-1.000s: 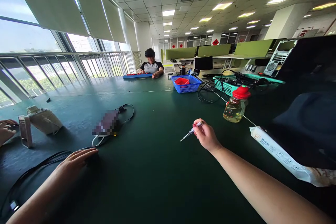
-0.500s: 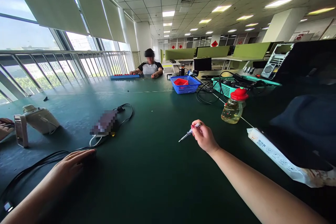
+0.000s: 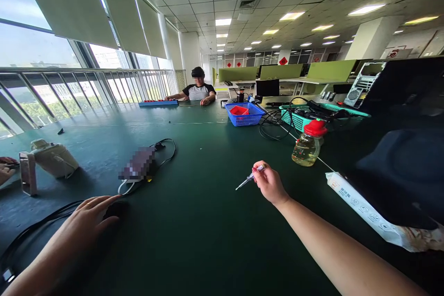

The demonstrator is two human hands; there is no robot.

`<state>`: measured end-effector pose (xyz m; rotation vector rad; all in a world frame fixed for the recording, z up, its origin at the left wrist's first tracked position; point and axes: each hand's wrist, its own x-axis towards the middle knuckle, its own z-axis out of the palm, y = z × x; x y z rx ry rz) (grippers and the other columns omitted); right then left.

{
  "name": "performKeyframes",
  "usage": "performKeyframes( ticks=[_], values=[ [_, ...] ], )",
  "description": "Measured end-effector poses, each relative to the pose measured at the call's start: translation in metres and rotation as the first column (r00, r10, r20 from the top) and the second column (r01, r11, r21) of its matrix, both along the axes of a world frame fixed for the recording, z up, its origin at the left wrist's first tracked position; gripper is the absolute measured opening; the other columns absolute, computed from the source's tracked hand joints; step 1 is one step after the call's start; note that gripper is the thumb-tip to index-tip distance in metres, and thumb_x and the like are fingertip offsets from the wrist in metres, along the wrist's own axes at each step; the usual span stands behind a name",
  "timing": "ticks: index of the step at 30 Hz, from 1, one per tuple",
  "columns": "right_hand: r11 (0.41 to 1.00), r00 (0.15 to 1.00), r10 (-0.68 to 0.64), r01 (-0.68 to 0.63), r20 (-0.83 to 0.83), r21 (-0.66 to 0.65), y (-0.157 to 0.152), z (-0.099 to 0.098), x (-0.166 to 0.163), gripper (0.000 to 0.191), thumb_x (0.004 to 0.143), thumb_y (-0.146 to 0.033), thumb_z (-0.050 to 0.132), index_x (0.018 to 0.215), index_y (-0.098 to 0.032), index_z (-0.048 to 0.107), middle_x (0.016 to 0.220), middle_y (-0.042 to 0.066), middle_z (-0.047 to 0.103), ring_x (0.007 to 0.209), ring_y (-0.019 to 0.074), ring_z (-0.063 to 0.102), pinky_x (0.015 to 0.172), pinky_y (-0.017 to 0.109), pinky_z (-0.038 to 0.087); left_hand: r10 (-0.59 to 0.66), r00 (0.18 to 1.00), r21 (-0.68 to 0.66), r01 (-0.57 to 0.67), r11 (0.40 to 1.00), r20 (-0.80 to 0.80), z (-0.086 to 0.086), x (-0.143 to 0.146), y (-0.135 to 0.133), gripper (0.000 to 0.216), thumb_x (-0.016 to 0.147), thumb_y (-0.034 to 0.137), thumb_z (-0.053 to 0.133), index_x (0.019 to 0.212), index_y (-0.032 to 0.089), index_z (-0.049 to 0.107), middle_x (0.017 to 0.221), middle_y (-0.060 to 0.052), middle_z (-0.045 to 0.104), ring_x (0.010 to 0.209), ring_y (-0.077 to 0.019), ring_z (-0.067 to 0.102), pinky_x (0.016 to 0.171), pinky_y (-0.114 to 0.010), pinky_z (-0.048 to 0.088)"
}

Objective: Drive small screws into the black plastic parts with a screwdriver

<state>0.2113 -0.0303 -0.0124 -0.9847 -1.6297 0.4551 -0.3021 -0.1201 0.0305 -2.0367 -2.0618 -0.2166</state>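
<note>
My right hand is closed round the clear handle of a small screwdriver, its thin metal shaft slanting down and left just above the table or touching it; I cannot tell which. On the left, my left hand has its fingers stretched out and the thumb apart, low over the dark green table. Nothing shows in it. Black cables run beside and behind that hand. Beyond its fingertips lies a blurred-out dark object with a white cord loop.
A red-capped bottle and a white printed package lie to the right. Farther back are a blue basket and a green basket with cables. A beige flask and phone stand left, near another person's hand. A person sits opposite.
My left hand has shifted slightly left, and its thumb now shows apart from the fingers. My right hand stays with the screwdriver. The person opposite has moved the blue strip leftward.
</note>
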Motion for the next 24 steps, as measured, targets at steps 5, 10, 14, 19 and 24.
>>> performKeyframes(
  ticks=[5,10,14,19,24],
  values=[
    [1.000,1.000,0.014,-0.014,-0.003,0.003,-0.001,0.001,0.000,0.025,0.097,-0.043,0.046,0.083,-0.023,0.049,0.059,-0.004,0.049,0.047,0.0108,0.048,0.045,0.022,0.041,-0.019,0.998,-0.098,0.024,0.995,0.052,0.012,0.013,0.007,0.048,0.080,0.049,0.047,0.114,0.027,0.072,0.113,-0.003,0.075,0.107,-0.0286,0.067,0.098,-0.044,0.051],
    [1.000,1.000,0.008,-0.008,0.000,0.014,-0.002,0.003,-0.002,0.025,0.096,-0.043,0.048,0.082,-0.023,0.049,0.058,-0.004,0.048,0.045,0.0107,0.047,0.044,0.022,0.041,-0.262,0.953,-0.012,0.267,0.964,0.152,0.036,0.084,0.019,0.037,0.083,0.047,0.055,0.114,0.034,0.071,0.120,-0.002,0.072,0.112,-0.0286,0.065,0.098,-0.043,0.051],
    [0.999,0.999,-0.036,0.036,-0.041,0.008,0.001,0.002,-0.001,0.025,0.094,-0.045,0.050,0.082,-0.023,0.051,0.056,-0.005,0.048,0.044,0.0108,0.046,0.043,0.022,0.040,-0.445,0.885,0.070,0.439,0.896,0.137,0.052,0.172,0.036,0.032,0.088,0.034,0.061,0.119,0.030,0.066,0.119,-0.004,0.071,0.114,-0.0270,0.061,0.102,-0.045,0.046],
    [0.999,0.998,-0.053,0.053,-0.041,0.009,0.002,0.001,0.002,0.024,0.093,-0.043,0.052,0.082,-0.022,0.051,0.056,-0.005,0.048,0.043,0.0108,0.046,0.043,0.023,0.040,-0.478,0.867,0.013,0.482,0.876,0.142,0.043,0.258,0.070,0.029,0.089,0.024,0.060,0.117,0.027,0.065,0.115,-0.006,0.071,0.112,-0.0277,0.060,0.097,-0.044,0.046],
    [0.998,0.999,-0.032,0.030,0.025,0.052,-0.005,0.007,0.001,0.022,0.095,-0.039,0.050,0.080,-0.022,0.051,0.058,-0.005,0.048,0.044,0.0102,0.046,0.044,0.022,0.040,-0.549,0.823,-0.094,0.564,0.820,0.145,0.009,0.289,0.092,0.026,0.090,0.018,0.054,0.112,0.025,0.066,0.111,-0.008,0.070,0.107,-0.0272,0.061,0.091,-0.040,0.048]
  ],
)
